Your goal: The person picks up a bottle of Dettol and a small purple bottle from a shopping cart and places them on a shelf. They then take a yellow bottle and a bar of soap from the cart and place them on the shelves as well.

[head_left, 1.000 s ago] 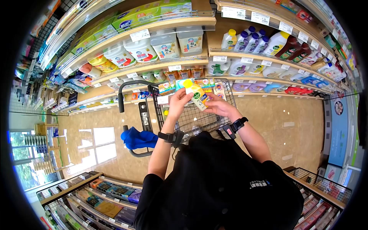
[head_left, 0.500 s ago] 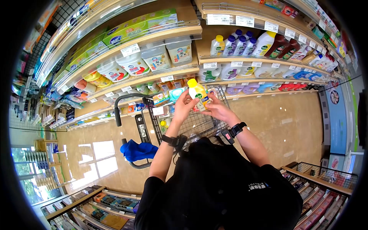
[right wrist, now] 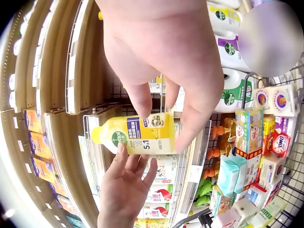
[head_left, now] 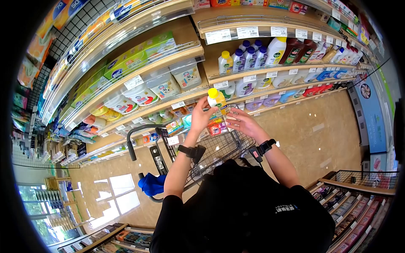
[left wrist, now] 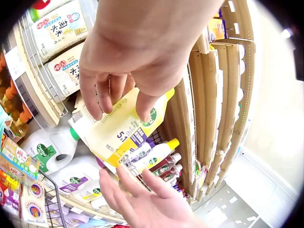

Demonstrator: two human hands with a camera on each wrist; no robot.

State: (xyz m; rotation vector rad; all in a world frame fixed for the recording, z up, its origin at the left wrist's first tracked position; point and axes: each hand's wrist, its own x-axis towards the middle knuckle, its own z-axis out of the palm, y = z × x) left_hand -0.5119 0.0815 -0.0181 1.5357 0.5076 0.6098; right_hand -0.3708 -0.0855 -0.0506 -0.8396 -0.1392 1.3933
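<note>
Yellow cap, pale yellow body: that's the Dettol bottle (head_left: 217, 101) I've got up in front of me, over the wire cart (head_left: 217, 148) and just short of the shelf (head_left: 236, 75). From the head cam its long axis runs on a slant, cap (head_left: 212, 93) pointing away from me and a bit left, base angled back toward my right side. In the right wrist view it lies almost flat across, cap to the left, base to the right, and the left wrist view has the cap up at the top right, base down at the lower left. The green logo and "5" and "1" print show in both wrist views.

My left hand (head_left: 202, 116) is the one doing the holding: thumb on the label near the logo, other fingers curled round the far side. That forearm goes pretty much straight forward.

My right hand (head_left: 246, 125) comes in at an angle from the right, fingers loose and fanned with gaps between, right beside the base end. Not gripping; can't tell if a fingertip touches. Black straps on both wrists, and there's a blue cloth (head_left: 152, 184) hanging by the cart handle.
</note>
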